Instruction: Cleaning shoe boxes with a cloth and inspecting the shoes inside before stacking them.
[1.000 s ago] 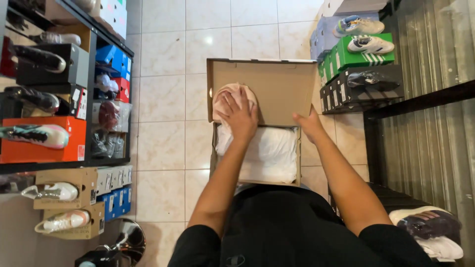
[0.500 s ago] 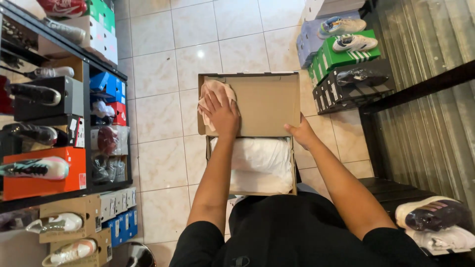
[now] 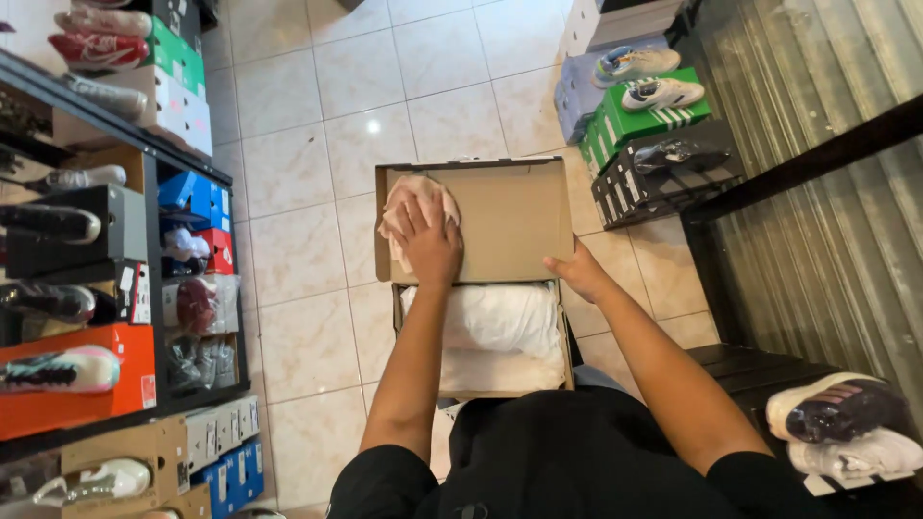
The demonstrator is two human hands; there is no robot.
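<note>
Seemingly, left hand (image 3: pixel 430 242) is pressing crumpled pink paper (image 3: pixel 409 200) flat-palmed into the open shoebox (image 3: pixel 514 221), right hand (image 3: pixel 580 272) gripping its edge; box risks tipping.

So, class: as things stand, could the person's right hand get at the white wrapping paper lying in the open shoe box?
Probably yes. The right hand rests on the box's right edge, right beside the white paper. The box stands open, and nothing covers the paper. The left hand is busy on the crumpled pinkish paper in the lid.

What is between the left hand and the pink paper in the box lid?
Nothing visible. The left hand lies directly on the pink paper in the open lid, with no gap. The right hand is apart, gripping the lid's right edge.
</note>
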